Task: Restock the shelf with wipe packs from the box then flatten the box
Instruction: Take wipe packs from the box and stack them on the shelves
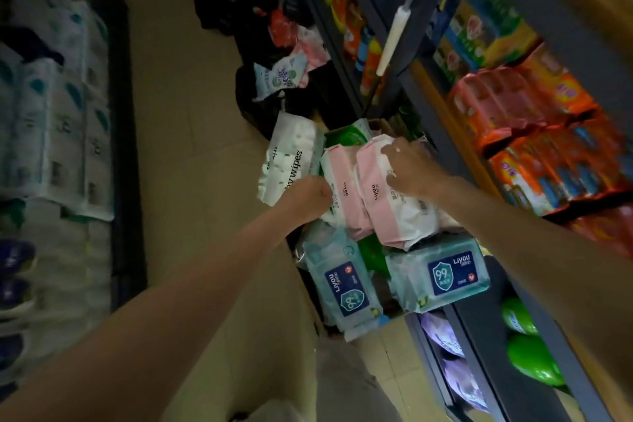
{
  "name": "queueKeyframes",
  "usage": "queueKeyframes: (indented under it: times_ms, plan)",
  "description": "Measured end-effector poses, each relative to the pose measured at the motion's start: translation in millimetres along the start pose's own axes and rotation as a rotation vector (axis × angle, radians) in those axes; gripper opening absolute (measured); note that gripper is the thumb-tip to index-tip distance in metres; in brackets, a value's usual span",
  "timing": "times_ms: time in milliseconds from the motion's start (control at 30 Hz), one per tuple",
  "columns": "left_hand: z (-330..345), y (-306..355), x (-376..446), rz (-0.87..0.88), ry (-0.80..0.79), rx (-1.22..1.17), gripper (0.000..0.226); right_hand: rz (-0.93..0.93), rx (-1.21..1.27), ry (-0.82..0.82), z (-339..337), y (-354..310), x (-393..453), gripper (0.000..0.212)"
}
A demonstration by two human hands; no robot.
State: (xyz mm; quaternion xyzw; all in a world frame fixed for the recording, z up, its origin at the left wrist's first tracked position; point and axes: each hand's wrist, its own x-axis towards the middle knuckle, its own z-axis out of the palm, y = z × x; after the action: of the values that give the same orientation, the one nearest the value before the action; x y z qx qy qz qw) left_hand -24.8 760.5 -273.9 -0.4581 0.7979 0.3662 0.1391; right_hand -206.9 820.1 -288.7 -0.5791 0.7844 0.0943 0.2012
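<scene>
Store aisle: tiled floor [191, 86], stocked shelf [442, 134] on the right, paper rolls on the left. Wipe packs lie piled at the shelf foot; the box is not clearly identifiable, though a tan panel [270, 336] beneath the left arm may be part of it.

1. Left hand [308, 193] is closed on the lower edge of 1 pink pack [342, 188].
2. Right hand [411, 168] rests fingers-spread on top of a second pink pack [387, 202]; whether it has closed around the pack cannot be told.
3. Below lie 2 blue packs [445, 276]; a white pack [291, 154] leans at the left.

Handling, as judged: packs are soft, light and film-wrapped, so likely slippery and prone to sag. Grip across the short sides, or pinch the sealed end seam. Avoid squeezing the lid flap. Stacked packs may slide when 1 is lifted; steady neighbours with the free hand.
</scene>
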Motion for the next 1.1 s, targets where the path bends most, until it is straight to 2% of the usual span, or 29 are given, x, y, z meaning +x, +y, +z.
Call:
queueKeyframes:
  times_ms: [233, 333, 433, 533, 667, 700, 867, 967, 1067, 1100]
  plan:
    - [5, 17, 16, 0.0, -0.006, 0.015, 0.026, 0.029, 0.09, 0.103, -2, 11, 30, 0.054]
    - [8, 18, 20, -0.011, -0.011, 0.021, 0.028, 0.061, 0.158, 0.128, -1, 13, 47, 0.042]
    - [10, 18, 22, -0.008, -0.004, 0.015, 0.03, 0.135, 0.191, 0.259, 6, 13, 57, 0.029]
    - [9, 18, 22, -0.012, 0.01, -0.01, 0.028, 0.21, 0.333, 0.339, 12, 11, 61, 0.025]
    - [4, 21, 25, -0.034, 0.029, -0.085, 0.031, 0.109, 0.352, 0.349, 3, 6, 43, 0.02]
    - [3, 23, 27, -0.036, 0.017, -0.109, 0.037, 0.087, 0.346, 0.375, -1, 4, 34, 0.019]
    - [16, 42, 29, -0.077, -0.164, -0.316, 0.096, 0.005, 0.459, 0.565, -19, -2, -10, 0.01]
    - [10, 52, 26, 0.056, 0.0, -0.404, 0.116, -0.034, 0.498, 0.682, -43, -9, -31, 0.011]
    - [-24, 62, 3, 0.203, 0.254, -0.542, 0.089, -0.068, 0.496, 0.805, -83, -32, -48, 0.011]
    - [-39, 61, -7, 0.267, 0.346, -0.579, 0.089, -0.105, 0.493, 0.847, -101, -46, -54, 0.012]
